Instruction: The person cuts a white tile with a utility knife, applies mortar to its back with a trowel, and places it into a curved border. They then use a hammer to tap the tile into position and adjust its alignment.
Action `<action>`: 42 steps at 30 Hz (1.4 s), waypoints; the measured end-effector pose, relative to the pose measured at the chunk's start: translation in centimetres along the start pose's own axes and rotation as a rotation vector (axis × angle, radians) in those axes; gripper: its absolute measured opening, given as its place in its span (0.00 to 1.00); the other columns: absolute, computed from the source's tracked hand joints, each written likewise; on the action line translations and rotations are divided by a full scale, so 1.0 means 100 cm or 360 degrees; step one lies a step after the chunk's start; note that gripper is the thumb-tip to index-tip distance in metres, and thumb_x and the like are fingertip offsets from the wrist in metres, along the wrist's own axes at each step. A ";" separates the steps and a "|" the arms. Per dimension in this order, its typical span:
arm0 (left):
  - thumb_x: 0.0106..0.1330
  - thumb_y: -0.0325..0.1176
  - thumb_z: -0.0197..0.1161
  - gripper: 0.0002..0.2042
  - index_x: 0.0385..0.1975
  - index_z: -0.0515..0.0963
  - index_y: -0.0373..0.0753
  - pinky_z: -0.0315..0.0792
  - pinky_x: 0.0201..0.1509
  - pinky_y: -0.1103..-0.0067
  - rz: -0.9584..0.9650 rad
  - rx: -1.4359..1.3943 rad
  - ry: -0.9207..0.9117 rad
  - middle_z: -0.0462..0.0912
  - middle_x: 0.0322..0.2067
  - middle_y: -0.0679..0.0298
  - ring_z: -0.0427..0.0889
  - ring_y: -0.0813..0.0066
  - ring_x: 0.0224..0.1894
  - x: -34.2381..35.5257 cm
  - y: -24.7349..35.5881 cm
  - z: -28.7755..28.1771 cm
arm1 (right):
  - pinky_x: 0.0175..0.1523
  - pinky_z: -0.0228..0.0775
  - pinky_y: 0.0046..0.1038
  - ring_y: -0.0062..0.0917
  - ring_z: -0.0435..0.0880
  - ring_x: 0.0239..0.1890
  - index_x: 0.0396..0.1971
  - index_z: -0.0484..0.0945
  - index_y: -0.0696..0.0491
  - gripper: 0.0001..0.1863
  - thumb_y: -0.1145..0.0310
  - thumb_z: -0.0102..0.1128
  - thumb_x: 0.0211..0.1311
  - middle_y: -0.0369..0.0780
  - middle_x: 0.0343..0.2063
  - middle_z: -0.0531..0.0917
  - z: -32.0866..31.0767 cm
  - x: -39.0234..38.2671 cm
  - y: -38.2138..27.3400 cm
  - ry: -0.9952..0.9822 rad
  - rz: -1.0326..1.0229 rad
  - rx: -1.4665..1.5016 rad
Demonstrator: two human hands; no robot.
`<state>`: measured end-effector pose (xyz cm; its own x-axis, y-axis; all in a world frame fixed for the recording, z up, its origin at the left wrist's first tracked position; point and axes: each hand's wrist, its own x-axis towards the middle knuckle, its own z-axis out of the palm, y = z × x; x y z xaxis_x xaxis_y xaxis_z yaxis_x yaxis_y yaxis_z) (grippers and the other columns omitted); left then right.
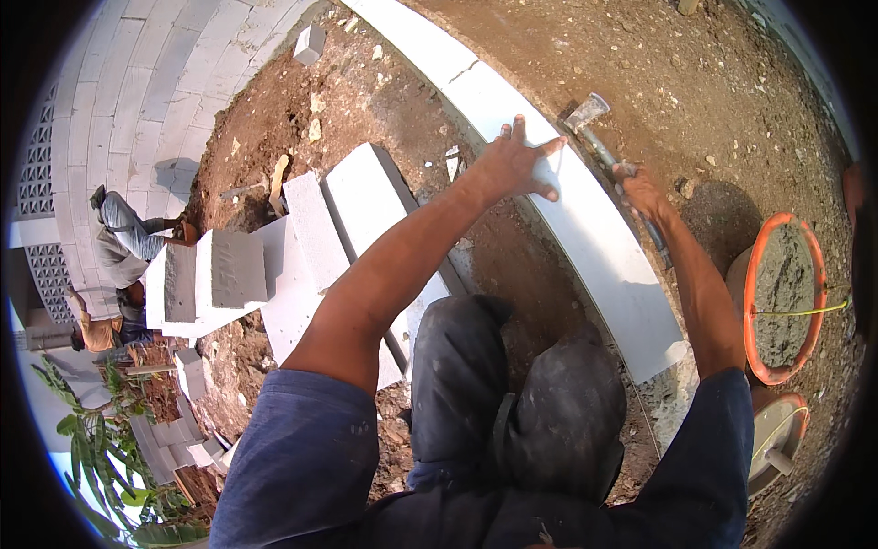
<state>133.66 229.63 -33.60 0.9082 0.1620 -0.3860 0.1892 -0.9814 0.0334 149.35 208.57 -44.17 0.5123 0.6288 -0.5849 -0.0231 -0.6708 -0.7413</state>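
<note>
My left hand (521, 165) lies with spread fingers on the top of a long row of white lightweight blocks (594, 242). In my right hand (644, 194), on the far side of that row, is a hatchet (588, 112) with a flared metal head and a grey handle. Its head is beside the row's edge, close to my left fingertips, and its handle runs back under my right palm. I cannot tell whether the head touches the block. My knees are bent on the near side of the row.
Loose white blocks (366, 197) are stacked left of my left arm. An orange-rimmed bucket (785, 297) of grey mortar stands at right, with a second bucket (777, 439) below it. Other people (128, 247) crouch at far left, by a block wall (137, 101).
</note>
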 end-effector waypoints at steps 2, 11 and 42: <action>0.45 0.70 0.68 0.50 0.71 0.55 0.67 0.65 0.67 0.59 0.0010 -0.0027 -0.0018 0.45 0.66 0.22 0.57 0.25 0.66 -0.001 0.003 0.000 | 0.25 0.69 0.30 0.24 0.76 0.20 0.39 0.75 0.62 0.25 0.50 0.52 0.69 0.40 0.20 0.78 0.010 -0.001 0.008 -0.0007 -0.0014 -0.0136; 0.44 0.67 0.69 0.50 0.71 0.57 0.63 0.61 0.69 0.56 0.0029 -0.0097 0.0027 0.45 0.67 0.25 0.54 0.25 0.68 0.000 -0.010 -0.001 | 0.35 0.70 0.45 0.40 0.81 0.26 0.41 0.76 0.64 0.22 0.55 0.49 0.72 0.50 0.23 0.81 -0.030 -0.080 -0.047 0.0541 -0.0224 -0.0668; 0.37 0.67 0.71 0.52 0.69 0.61 0.62 0.73 0.59 0.59 0.0007 -0.0152 0.0076 0.49 0.67 0.29 0.57 0.32 0.67 -0.002 -0.005 -0.004 | 0.41 0.73 0.43 0.44 0.83 0.29 0.36 0.77 0.69 0.23 0.59 0.53 0.69 0.53 0.23 0.81 0.016 -0.003 0.014 0.0195 -0.0563 0.0285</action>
<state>133.57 230.13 -33.20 0.9254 0.1646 -0.3413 0.2179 -0.9681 0.1238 147.78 208.06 -45.52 0.6135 0.7495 -0.2485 0.0294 -0.3362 -0.9413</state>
